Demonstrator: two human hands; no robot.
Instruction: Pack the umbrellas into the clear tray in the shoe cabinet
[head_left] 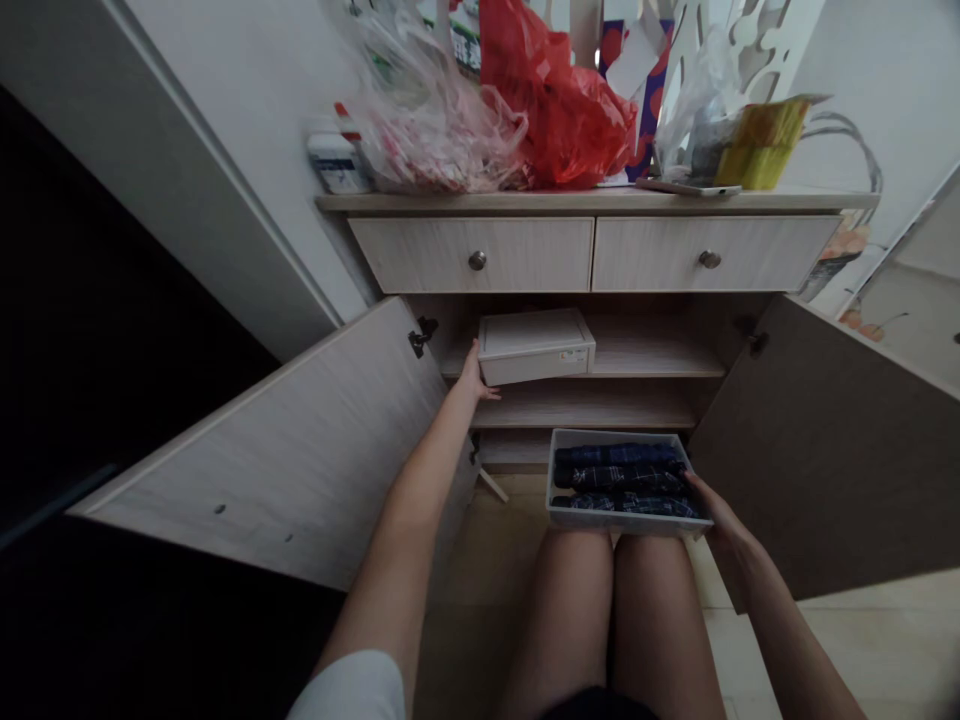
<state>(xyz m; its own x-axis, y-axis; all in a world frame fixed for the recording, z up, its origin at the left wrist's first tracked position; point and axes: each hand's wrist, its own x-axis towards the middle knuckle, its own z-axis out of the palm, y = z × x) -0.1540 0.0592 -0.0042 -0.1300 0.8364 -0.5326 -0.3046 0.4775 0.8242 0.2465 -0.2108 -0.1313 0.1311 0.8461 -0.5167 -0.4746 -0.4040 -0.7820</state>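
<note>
My left hand (pixel 474 374) grips the left end of a pale lidded box (pixel 536 345) with a small label on its front. That box sits slightly askew on the upper shelf and juts past the shelf's front edge. On my knees rests a translucent plastic storage bin (pixel 630 522), open at the top. Dark blue plaid folded cloths (pixel 622 478) lie in it in rows. My right hand (pixel 724 520) is closed on the bin's right end, with part of the fingers hidden behind its wall.
Both cabinet doors, left (pixel 300 440) and right (pixel 840 470), swing outward around my arms. Inside are a lower shelf (pixel 592 405) and two closed drawers (pixel 480 235) above. Red (pixel 559 110) and clear plastic bags (pixel 442 130), a white bottle (pixel 337 162) and a phone (pixel 690 187) crowd the top.
</note>
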